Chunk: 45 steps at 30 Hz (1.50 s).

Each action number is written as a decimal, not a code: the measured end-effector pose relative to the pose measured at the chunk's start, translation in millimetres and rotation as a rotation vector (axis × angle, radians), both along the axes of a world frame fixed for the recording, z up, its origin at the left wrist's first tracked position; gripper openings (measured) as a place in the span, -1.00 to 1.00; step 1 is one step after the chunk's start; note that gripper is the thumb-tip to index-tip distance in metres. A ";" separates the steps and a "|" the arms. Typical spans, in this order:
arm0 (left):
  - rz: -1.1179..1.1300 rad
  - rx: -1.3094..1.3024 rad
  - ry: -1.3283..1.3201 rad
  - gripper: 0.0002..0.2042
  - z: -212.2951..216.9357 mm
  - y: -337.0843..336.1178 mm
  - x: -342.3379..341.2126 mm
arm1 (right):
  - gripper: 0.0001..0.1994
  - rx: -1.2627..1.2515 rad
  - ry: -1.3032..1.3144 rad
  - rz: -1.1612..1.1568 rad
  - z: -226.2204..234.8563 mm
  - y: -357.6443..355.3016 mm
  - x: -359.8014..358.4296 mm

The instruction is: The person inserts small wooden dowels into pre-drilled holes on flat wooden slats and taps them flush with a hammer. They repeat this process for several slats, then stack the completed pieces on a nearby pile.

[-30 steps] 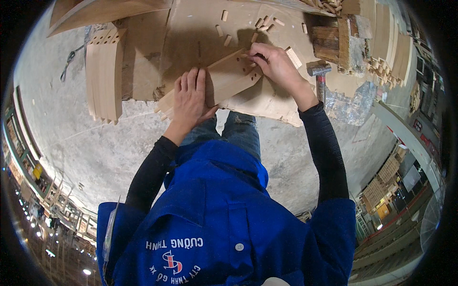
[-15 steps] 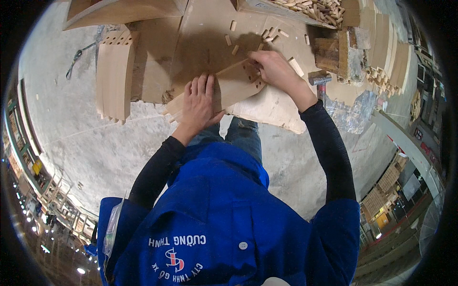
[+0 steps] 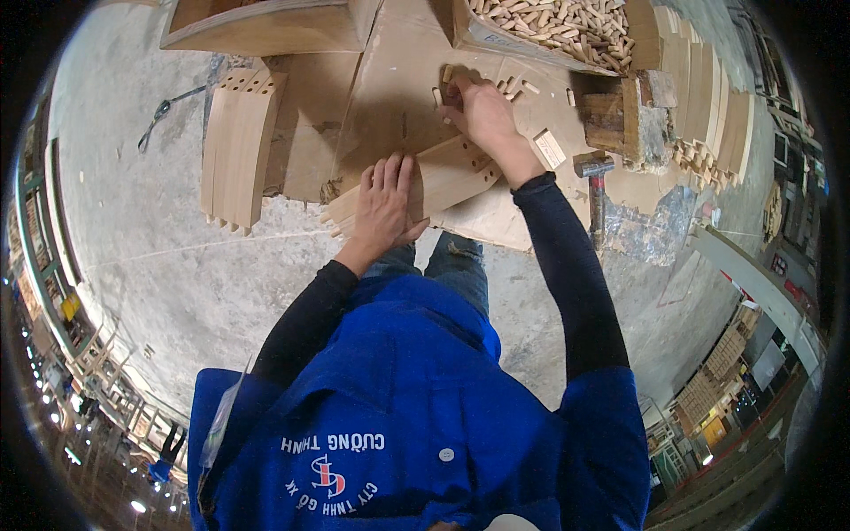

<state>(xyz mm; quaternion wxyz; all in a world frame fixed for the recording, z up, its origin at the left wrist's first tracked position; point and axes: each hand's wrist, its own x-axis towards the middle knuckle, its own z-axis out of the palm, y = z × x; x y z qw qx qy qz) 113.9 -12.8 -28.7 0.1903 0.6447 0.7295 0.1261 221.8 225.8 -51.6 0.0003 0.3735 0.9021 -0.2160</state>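
My left hand [image 3: 381, 203] lies across the flat pale wooden pieces [image 3: 436, 183], fingers over the top and thumb along the near edge, gripping them. The pieces sit side by side at a slant, with dark drilled holes at their right end and narrow tongues at the left. Beyond that drilled end, my right hand [image 3: 482, 111] reaches over the cardboard, fingers bent and thumb apart from the index finger. By its fingertips is a short wooden dowel [image 3: 447, 73], and another dowel [image 3: 436, 96] lies left of the thumb. Part of the fingers' undersides is hidden.
Several drilled wooden pieces [image 3: 241, 150] stand grouped at left. A box of dowels [image 3: 558, 31] is at the far side, beside an open cardboard box [image 3: 266, 26]. At right are a hammer [image 3: 596, 190], a wooden block [image 3: 606, 122] and stacked pieces [image 3: 708, 88].
My right hand has left the drilled end of the wooden pieces and moved away from me and left, to the loose dowels. My left hand keeps its hold. The whole view has shifted slightly.
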 end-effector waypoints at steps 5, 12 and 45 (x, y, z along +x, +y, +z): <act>0.023 0.001 0.016 0.10 0.9 -1.8 1.5 | -0.62 -0.033 -0.211 -0.011 20.8 -1.1 -7.4; 0.037 -0.023 0.010 0.10 0.2 0.2 4.4 | -0.67 -0.163 -0.017 0.051 3.9 11.1 28.5; 0.032 0.011 0.027 0.09 -0.1 3.4 5.8 | -0.89 -0.141 0.160 0.199 53.9 -40.4 114.5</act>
